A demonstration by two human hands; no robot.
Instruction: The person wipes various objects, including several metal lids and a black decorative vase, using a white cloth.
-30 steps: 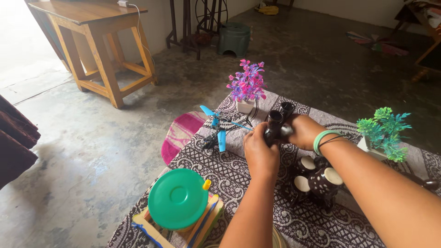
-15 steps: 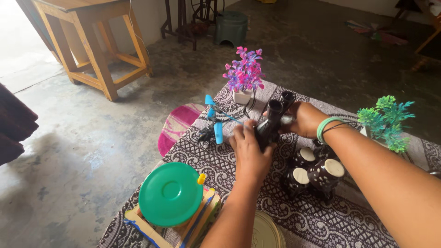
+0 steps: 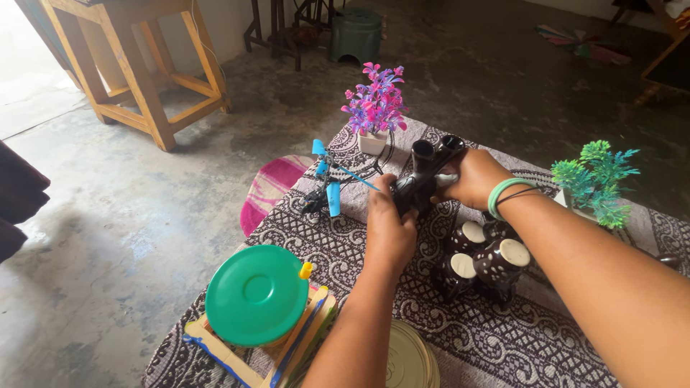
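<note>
Binoculars (image 3: 425,176), black, sit clasped between the left hand (image 3: 390,228) and right hand (image 3: 474,177), lifted above the tabletop's (image 3: 345,248) far edge, not yet set down, beside the toy helicopter (image 3: 327,190).

The patterned brown-and-white woven cloth (image 3: 316,248) lies on the grey concrete floor (image 3: 129,237). At its centre, the left hand (image 3: 388,228) and right hand (image 3: 471,176) grip the black tubular ornament (image 3: 428,176) from both sides. The blue-and-black toy helicopter (image 3: 327,190) sits left of it; the purple artificial plant in a white pot (image 3: 375,111) stands behind. The dark cluster of cream-topped cylinders (image 3: 481,262) rests right and nearer. The green artificial plant (image 3: 596,183) stands far right. The round green plastic lid (image 3: 257,293) lies near left, on the stick frame (image 3: 237,356). The pale wooden table (image 3: 136,65) stands far left.
</note>
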